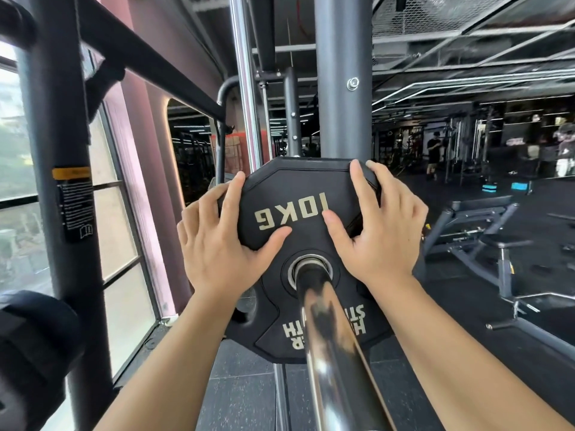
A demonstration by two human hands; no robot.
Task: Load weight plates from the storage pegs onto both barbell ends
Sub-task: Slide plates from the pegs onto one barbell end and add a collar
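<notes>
Commercial gym — steel rack (342, 73), weight bench (485, 241), black rubber flooring (466, 188)

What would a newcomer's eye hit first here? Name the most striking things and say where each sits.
The black 10KG plate fills the centre, its lettering upside down, threaded on the chrome barbell sleeve that runs up from the bottom edge into its hole. The left hand and right hand grip its upper rim on either side, thumbs on its face. A dark bench stands further back at right.
</notes>
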